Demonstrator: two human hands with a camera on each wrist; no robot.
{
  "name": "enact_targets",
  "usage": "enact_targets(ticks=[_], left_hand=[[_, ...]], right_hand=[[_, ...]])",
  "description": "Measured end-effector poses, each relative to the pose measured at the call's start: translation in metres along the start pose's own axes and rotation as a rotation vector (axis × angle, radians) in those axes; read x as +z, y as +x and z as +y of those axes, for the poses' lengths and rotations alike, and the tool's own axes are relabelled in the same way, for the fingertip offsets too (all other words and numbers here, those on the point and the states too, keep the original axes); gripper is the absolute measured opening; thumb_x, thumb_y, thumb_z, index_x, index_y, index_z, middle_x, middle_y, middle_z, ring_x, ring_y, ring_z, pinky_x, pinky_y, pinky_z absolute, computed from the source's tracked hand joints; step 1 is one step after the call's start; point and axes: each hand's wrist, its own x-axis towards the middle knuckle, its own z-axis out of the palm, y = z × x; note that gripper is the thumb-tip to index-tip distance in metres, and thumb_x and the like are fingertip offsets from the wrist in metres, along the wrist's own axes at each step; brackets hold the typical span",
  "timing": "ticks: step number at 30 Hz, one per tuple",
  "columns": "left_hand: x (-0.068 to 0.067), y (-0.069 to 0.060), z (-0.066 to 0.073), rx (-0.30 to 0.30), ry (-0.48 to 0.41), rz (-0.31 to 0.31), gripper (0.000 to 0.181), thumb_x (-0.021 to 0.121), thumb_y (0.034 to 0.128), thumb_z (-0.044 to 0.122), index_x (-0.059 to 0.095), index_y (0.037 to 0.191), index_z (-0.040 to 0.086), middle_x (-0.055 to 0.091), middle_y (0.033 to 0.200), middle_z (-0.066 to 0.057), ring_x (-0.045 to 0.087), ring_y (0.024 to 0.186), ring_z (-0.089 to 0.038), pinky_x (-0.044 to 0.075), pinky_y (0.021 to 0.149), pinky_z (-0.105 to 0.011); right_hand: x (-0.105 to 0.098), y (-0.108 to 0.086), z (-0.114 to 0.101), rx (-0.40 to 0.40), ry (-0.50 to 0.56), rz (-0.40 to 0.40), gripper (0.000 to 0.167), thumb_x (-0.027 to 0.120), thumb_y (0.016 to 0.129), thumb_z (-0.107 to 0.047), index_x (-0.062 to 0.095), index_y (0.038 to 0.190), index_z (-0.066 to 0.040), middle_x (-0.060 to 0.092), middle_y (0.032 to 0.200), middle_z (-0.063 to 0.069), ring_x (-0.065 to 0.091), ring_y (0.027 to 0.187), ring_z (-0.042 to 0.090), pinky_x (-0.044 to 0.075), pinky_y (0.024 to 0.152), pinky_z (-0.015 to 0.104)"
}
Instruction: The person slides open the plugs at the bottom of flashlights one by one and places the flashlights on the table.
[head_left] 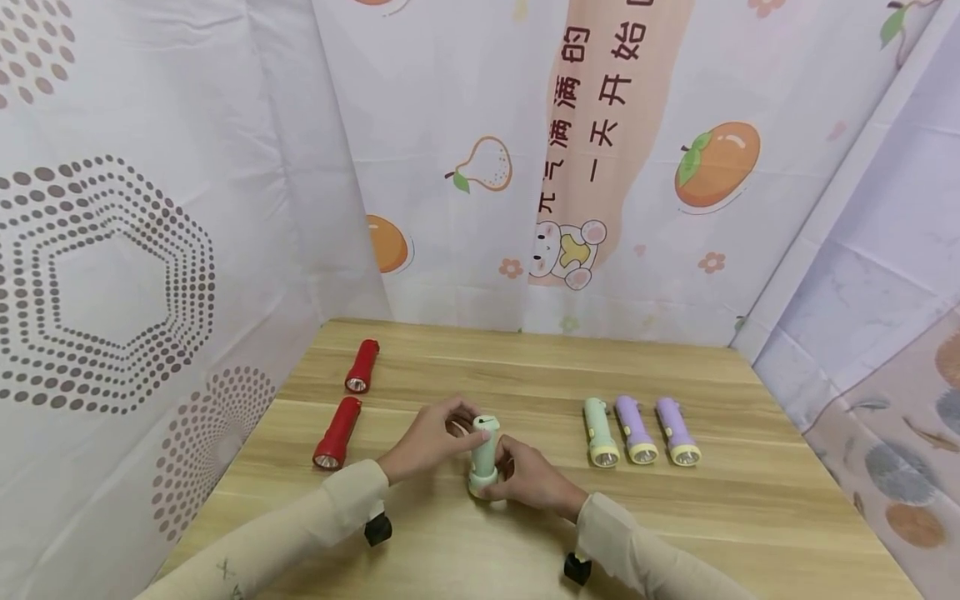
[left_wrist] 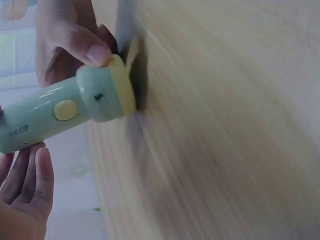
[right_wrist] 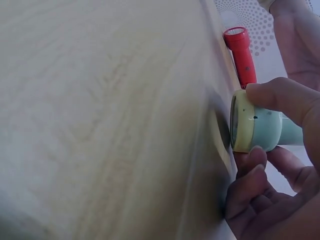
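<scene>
Hands, two, bare. Left hand (head_left: 433, 437): thumb and fingers pinching the tail end of a pale green flashlight (head_left: 484, 458). Right hand (head_left: 531, 477): thumb and fingers curled round the head of the same flashlight. The held piece stands roughly upright between the hands, lens end down, over the near middle of the table; whether its rim touches the wood cannot be told.

Curtain (head_left: 450, 75), white, at the back: printed with fruit, flowers, a cartoon animal and Chinese characters.

Table (head_left: 480, 358), wood-grained, directly before the curtain.

Sleeves, a pair, beige; the left sleeve (head_left: 277, 537) bears dark marks.

Flashlights lying on the table, five. To the person's left, two red, one beyond the other: far red flashlight (head_left: 363, 365), near red flashlight (head_left: 341, 429). To the right, a row of three, lens ends toward the person: second green flashlight (head_left: 598, 429), inner purple flashlight (head_left: 633, 425), outer purple flashlight (head_left: 676, 427), all yellow-rimmed.

Black blocks, two, one below each wrist (head_left: 378, 529).

Button (left_wrist: 65, 110), yellow, on the held flashlight's side.

Dark mark (left_wrist: 98, 97), small, on its head.
</scene>
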Motion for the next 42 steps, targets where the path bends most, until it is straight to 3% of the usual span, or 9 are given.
enact_targets(ticks=[5, 11, 18, 26, 34, 42], left_hand=[[0.000, -0.005, 0.007, 0.021, 0.016, -0.046, 0.028, 0.083, 0.0886, 0.033, 0.067, 0.109, 0.023, 0.070, 0.101, 0.008, 0.065, 0.095, -0.016, 0.056, 0.081, -0.031], [0.000, -0.011, 0.008, 0.098, 0.033, -0.109, 0.031, 0.084, 0.0876, 0.033, 0.066, 0.111, 0.025, 0.069, 0.101, 0.009, 0.065, 0.095, -0.014, 0.057, 0.083, -0.035], [0.002, -0.015, 0.006, 0.158, 0.054, -0.135, 0.032, 0.083, 0.0886, 0.034, 0.064, 0.113, 0.026, 0.069, 0.104, 0.011, 0.065, 0.098, -0.012, 0.056, 0.084, -0.032], [0.001, -0.017, 0.004, 0.136, 0.022, -0.162, 0.033, 0.082, 0.0894, 0.036, 0.064, 0.116, 0.027, 0.068, 0.108, 0.010, 0.064, 0.101, -0.013, 0.056, 0.085, -0.033], [0.002, -0.021, 0.002, 0.037, -0.070, -0.178, 0.022, 0.065, 0.1032, 0.030, 0.067, 0.123, 0.022, 0.067, 0.119, 0.006, 0.061, 0.110, -0.016, 0.051, 0.093, -0.034], [0.003, -0.019, 0.004, -0.006, -0.152, -0.184, 0.023, 0.065, 0.1031, 0.026, 0.068, 0.122, 0.014, 0.066, 0.119, -0.001, 0.059, 0.111, -0.020, 0.050, 0.094, -0.032]], right_hand=[[0.000, 0.000, 0.001, -0.032, -0.031, -0.008, 0.045, 0.089, 0.081, -0.018, 0.056, 0.111, -0.009, 0.064, 0.098, 0.000, 0.057, 0.088, 0.019, 0.047, 0.072, 0.026], [0.002, -0.001, 0.003, -0.060, -0.066, -0.003, 0.064, 0.090, 0.079, -0.017, 0.054, 0.132, -0.011, 0.064, 0.108, -0.002, 0.058, 0.096, 0.017, 0.049, 0.082, 0.029], [-0.004, -0.005, 0.006, -0.046, -0.063, -0.019, 0.050, 0.090, 0.082, -0.025, 0.060, 0.120, -0.018, 0.065, 0.107, -0.002, 0.058, 0.092, 0.020, 0.049, 0.075, 0.028], [-0.008, -0.005, 0.010, -0.046, -0.076, -0.056, 0.040, 0.087, 0.084, -0.029, 0.071, 0.122, -0.030, 0.068, 0.105, -0.008, 0.056, 0.080, 0.014, 0.046, 0.068, 0.025], [-0.008, -0.007, 0.009, -0.017, -0.058, -0.065, 0.041, 0.087, 0.085, -0.029, 0.071, 0.123, -0.030, 0.069, 0.106, -0.008, 0.055, 0.076, 0.013, 0.047, 0.067, 0.026], [-0.009, -0.007, 0.009, -0.009, -0.033, -0.064, 0.045, 0.087, 0.085, -0.028, 0.070, 0.126, -0.029, 0.070, 0.108, -0.008, 0.056, 0.076, 0.014, 0.048, 0.067, 0.026]])
